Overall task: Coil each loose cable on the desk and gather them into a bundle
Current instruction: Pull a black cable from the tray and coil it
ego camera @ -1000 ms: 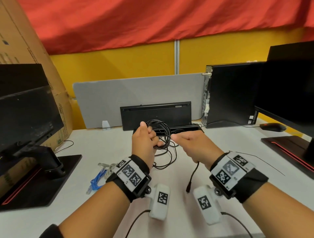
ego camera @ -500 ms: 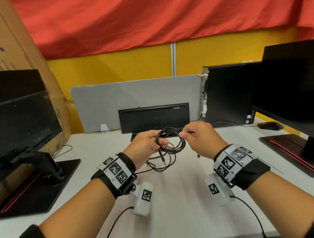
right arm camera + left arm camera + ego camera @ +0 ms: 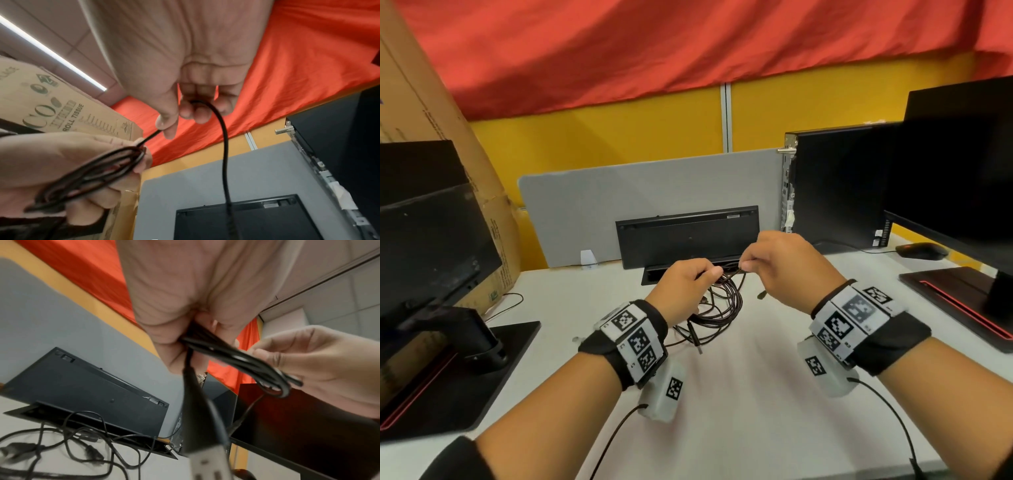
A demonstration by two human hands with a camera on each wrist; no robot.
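Head view: black cable (image 3: pixel 726 301) loops are gripped by the left hand (image 3: pixel 681 284); its loose end is pinched by the right hand (image 3: pixel 784 263), above the worktop (image 3: pixel 739 394).

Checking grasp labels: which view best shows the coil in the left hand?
Right wrist: the coil lies open, loops distinct, left hand gripping it. Left wrist shows it edge-on and blurred. Head view has it mostly hidden between the hands.

2 hands (image 3: pixel 681 284), 2 monitors (image 3: pixel 431 236), 1 keyboard (image 3: pixel 688 240), 1 mouse (image 3: pixel 921 250), 1 PC tower (image 3: pixel 835 185).
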